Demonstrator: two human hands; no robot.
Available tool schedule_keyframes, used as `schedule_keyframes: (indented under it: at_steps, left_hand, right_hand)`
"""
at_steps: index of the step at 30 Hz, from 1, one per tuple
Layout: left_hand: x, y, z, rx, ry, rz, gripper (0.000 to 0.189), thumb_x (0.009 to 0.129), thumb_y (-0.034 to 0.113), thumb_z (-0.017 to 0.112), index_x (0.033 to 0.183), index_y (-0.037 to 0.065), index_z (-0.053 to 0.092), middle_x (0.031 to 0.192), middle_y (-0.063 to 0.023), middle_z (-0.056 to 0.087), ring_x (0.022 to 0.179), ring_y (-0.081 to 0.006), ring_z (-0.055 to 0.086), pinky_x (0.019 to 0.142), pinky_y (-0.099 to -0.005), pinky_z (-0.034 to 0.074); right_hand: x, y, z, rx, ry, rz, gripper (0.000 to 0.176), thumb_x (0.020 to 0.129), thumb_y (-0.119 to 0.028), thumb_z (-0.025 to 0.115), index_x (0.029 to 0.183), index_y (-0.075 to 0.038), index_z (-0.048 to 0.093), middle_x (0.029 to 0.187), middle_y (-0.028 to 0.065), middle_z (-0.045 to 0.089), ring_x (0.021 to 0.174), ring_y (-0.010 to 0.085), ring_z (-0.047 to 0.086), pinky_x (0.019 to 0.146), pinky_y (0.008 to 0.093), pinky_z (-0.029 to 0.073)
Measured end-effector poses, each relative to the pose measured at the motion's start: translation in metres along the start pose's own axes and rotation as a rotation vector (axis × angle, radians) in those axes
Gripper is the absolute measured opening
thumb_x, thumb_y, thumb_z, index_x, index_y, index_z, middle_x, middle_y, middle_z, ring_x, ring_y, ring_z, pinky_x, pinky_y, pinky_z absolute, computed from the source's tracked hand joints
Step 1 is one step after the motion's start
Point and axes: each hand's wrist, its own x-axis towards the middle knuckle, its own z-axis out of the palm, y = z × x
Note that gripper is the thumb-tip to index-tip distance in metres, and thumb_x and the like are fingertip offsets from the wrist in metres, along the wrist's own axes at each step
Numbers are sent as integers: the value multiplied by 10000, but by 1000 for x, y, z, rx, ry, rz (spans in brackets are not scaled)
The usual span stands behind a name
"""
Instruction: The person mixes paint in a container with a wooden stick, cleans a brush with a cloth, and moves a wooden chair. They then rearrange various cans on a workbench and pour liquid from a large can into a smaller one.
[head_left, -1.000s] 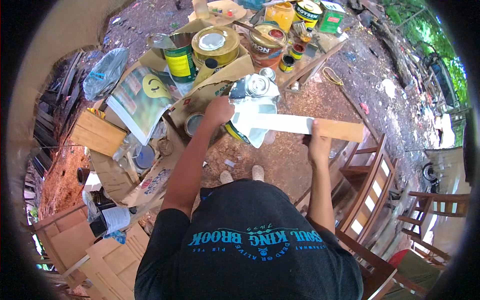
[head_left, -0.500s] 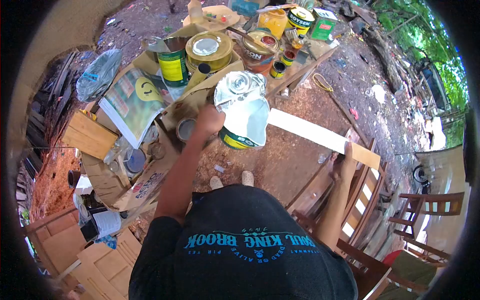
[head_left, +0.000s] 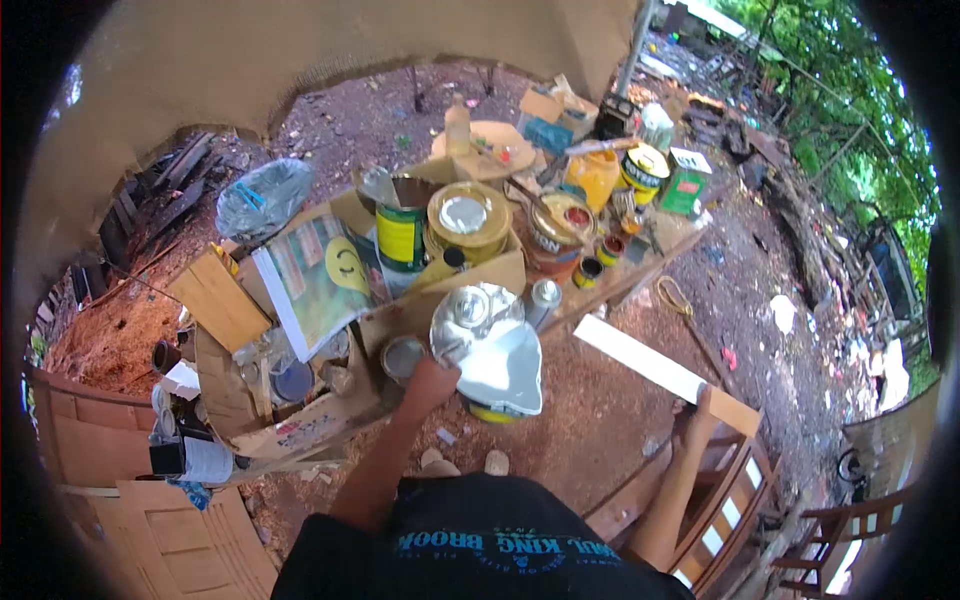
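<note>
My left hand (head_left: 433, 388) is closed at the left rim of an open paint can (head_left: 508, 368) with white paint inside. Its silvery, paint-smeared lid stands bent up at the back, and the can tilts toward me. At the right, my right hand (head_left: 692, 422) grips a long flat wooden board (head_left: 650, 365) near its bare end. White coats most of the board's upper face, while the part beyond my hand is plain wood. A gap separates the board's far end from the can. My left fingertips are partly hidden.
A cluttered work table holds a green-yellow can (head_left: 401, 238), a gold-lidded can (head_left: 468, 222), a yellow container (head_left: 594, 180) and small open tins (head_left: 588, 271). A metal can (head_left: 544, 297) stands behind the paint can. Wooden chair frames (head_left: 735, 500) lie at lower right.
The view has tipped upward, showing more of the table and tarp. The paint can has moved away from the board's end, uncovering the metal can behind. Both hands keep their holds.
</note>
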Motion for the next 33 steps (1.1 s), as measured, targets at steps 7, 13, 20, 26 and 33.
schedule_keyframes:
  at_steps: [7,13,20,26,33]
  left_hand:
    - [-30,-13,-19,-319,86,-21,271,778,116,617,993,-48,595,768,-144,650,670,-255,635,596,-372,486]
    - [-33,-31,-12,-434,191,49,195,789,38,603,973,-22,596,764,-92,630,559,-152,581,475,-312,463]
    - [-37,-3,10,-527,247,-372,140,815,57,570,922,-33,579,587,-84,556,381,-167,505,327,-320,372]
    - [-55,42,70,-519,634,-368,231,787,15,585,1009,-43,554,734,-95,609,458,-142,531,344,-286,367]
    - [-72,133,105,-693,880,-620,296,776,-5,605,1058,-14,515,747,-80,575,453,-139,495,317,-273,343]
  right_hand:
    - [77,-49,106,210,-232,8,348,930,-293,490,1162,-36,531,1095,82,610,935,202,610,709,338,548]
    - [189,-15,269,-404,-598,-289,337,938,-233,496,1171,9,520,1111,125,615,1034,252,599,848,395,509]
    - [297,79,453,-857,-1121,-1270,412,878,-100,510,1286,-76,455,1182,214,551,1028,409,548,874,456,458]
    - [414,178,542,-1254,-1327,-1129,655,725,-23,598,1343,-82,386,1227,212,483,1051,417,541,854,472,471]
    - [465,241,599,-1378,-1339,-1282,380,782,-31,540,1159,-65,499,1093,162,535,971,321,606,792,434,516]
